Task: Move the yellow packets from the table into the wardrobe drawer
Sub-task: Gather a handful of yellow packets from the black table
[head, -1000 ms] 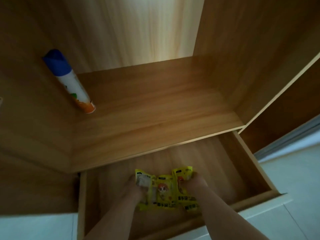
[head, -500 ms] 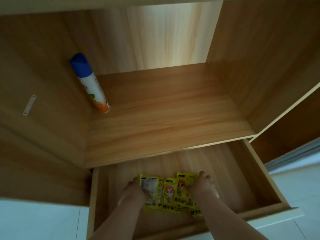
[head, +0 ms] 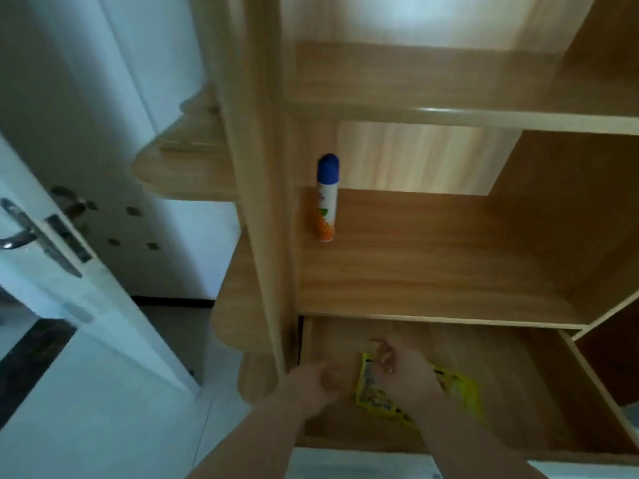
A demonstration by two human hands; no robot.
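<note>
Since the head camera is the only view, everything here is from looking down at the wardrobe (head: 262, 167), and it's pretty motion-blurred. Bottom drawer (head: 525, 382) is pulled out, and the yellow packets (head: 460, 392) are lying flat on its wooden floor, a bit left of the middle and toward the front. Right hand (head: 404, 371) hangs over the left end of the packets and covers part of them. Its fingers (head: 382, 347) look loosely bent and released, not wrapped round anything I can make out, though I can't tell if they touch the packets. Left hand (head: 316, 380) is at the drawer's left edge, just beside the right one. It looks bunched up, but with the blur I can't tell if it's clenched or grasping something.

On the shelf (head: 432, 254) right above the drawer there's a spray can (head: 326, 198) with a blue cap, upright in the back left corner. Rounded corner shelves (head: 179, 167) stick out from the wardrobe's left side. Further left is a white door (head: 86, 305) with a metal handle (head: 17, 233).
</note>
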